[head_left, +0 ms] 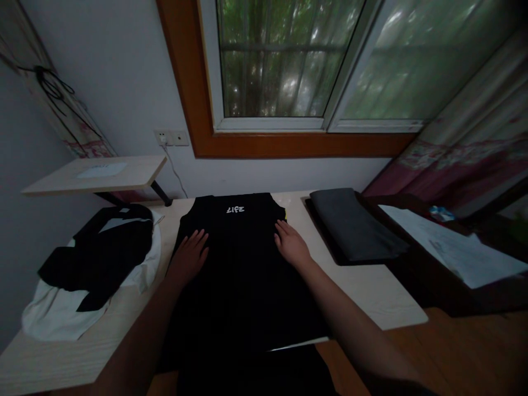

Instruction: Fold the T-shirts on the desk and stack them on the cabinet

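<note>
A black sleeveless-looking garment (243,269) lies spread flat on the pale wooden table (371,291), with small white lettering near its far edge. My left hand (192,256) rests on its left side, fingers stretched out and slightly apart. On the opposite side my right hand (291,242) lies flat at the garment's right edge, fingers extended toward the far end. A bit of yellow shows just beyond the right fingertips. Neither hand grips anything.
Left of the garment lie crumpled black and white clothes (111,247) below a small raised shelf (119,173). Folded dark grey fabric (355,225) sits to the right. White paper (449,242) rests on a dark surface farther right. A window (280,66) stands behind.
</note>
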The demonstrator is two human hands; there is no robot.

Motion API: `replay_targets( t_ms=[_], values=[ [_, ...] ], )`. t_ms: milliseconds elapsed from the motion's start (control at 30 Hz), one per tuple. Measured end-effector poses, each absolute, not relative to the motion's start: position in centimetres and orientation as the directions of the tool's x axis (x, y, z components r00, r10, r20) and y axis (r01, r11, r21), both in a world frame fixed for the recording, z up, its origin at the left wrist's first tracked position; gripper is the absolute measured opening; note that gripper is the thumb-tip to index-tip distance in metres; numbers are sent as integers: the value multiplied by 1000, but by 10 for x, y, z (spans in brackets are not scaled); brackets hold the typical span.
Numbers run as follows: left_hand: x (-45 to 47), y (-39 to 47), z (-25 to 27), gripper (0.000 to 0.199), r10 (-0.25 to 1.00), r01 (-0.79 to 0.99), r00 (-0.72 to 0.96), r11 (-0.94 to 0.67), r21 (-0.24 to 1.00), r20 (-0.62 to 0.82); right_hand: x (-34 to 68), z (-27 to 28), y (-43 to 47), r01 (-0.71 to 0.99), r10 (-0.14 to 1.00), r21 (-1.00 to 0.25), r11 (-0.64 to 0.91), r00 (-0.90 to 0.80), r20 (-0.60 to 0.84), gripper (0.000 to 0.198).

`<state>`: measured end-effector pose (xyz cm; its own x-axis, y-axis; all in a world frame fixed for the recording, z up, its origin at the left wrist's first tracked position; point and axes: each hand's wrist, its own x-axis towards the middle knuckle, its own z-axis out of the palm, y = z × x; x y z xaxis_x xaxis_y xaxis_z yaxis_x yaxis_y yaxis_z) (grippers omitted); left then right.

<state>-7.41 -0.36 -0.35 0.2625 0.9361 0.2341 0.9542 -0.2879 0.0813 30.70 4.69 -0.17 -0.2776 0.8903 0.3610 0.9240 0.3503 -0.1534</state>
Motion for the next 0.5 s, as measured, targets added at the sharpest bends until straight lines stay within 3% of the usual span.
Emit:
replay_targets(
  t_ms=[233, 500],
  values=[
    [-84, -23, -2, 52, 937, 956, 260, -283, 71, 234, 320, -7, 36, 931, 903, -147, 334, -271, 333, 52],
    [-94, -40, -1, 51, 928, 942, 258, -303, 141, 270, 337, -3, 21, 920, 902, -156, 359, -299, 312, 51]
  ],
)
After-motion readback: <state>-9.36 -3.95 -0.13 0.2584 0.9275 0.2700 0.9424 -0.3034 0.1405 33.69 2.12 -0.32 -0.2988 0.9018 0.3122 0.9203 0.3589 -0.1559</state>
